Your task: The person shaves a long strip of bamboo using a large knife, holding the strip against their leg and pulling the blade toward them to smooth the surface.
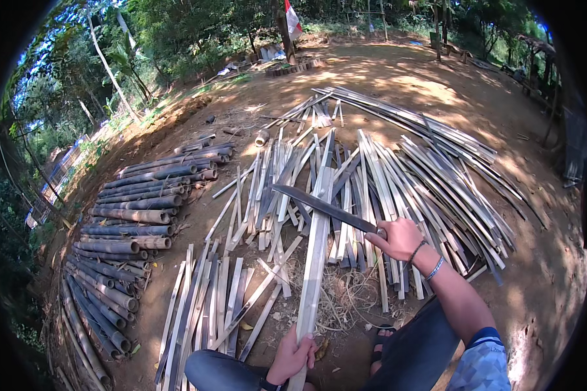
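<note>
My right hand [398, 240] is closed round the handle of a machete [326, 207], whose long dark blade points to the left. The blade lies across a split bamboo strip [314, 267], over its upper part; whether it cuts into the wood I cannot tell. Low in the view, my left hand [292, 357] grips the near end of this pale strip, which slants up and away between my knees. Thin curled shavings [339, 293] litter the ground beside the strip. Around its far end lie many more split bamboo strips [372, 176].
Stacked whole bamboo poles [137, 215] lie on the left. More strips [205, 306] spread by my left knee, and a long pile [424, 124] stretches to the far right. A sandaled foot [379, 342] rests on the soil. Behind stand trees and a red and white flag [293, 21].
</note>
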Available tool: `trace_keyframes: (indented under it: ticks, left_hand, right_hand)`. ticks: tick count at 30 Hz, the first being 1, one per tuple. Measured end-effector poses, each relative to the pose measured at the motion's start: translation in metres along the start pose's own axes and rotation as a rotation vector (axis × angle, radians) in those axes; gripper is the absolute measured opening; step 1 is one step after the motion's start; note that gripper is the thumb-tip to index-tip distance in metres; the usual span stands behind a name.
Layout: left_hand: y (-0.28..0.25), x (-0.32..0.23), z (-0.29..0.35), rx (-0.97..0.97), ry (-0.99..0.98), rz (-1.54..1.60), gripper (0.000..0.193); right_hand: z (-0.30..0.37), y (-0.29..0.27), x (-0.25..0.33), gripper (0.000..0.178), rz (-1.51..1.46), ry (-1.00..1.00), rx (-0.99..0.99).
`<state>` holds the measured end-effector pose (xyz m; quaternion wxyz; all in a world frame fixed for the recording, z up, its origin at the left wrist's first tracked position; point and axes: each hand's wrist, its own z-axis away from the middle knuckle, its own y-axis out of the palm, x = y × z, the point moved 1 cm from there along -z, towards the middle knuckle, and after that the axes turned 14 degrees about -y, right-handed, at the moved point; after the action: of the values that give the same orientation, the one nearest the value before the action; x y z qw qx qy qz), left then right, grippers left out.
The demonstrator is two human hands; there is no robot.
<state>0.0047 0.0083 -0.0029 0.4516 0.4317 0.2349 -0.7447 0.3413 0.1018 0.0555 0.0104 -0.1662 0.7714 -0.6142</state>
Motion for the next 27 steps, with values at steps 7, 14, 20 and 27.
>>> trace_keyframes:
  ticks: [7, 14, 20, 27]
  left_hand:
    - [0.000, -0.007, -0.001, 0.003, -0.003, -0.029, 0.021]
    - [-0.001, -0.001, 0.003, -0.032, 0.002, -0.061, 0.021]
    - [-0.002, -0.005, -0.001, -0.037, 0.039, -0.045, 0.018]
    - [0.005, 0.004, -0.002, 0.027, 0.001, -0.109, 0.020]
  right_hand:
    - [-0.010, -0.011, -0.025, 0.067, 0.130, -0.042, -0.149]
    - [-0.003, -0.005, -0.009, 0.062, 0.107, -0.117, -0.039]
    - [0.003, 0.002, 0.009, 0.061, -0.028, -0.073, -0.029]
    - [-0.009, 0.003, -0.037, 0.061, -0.074, 0.165, -0.242]
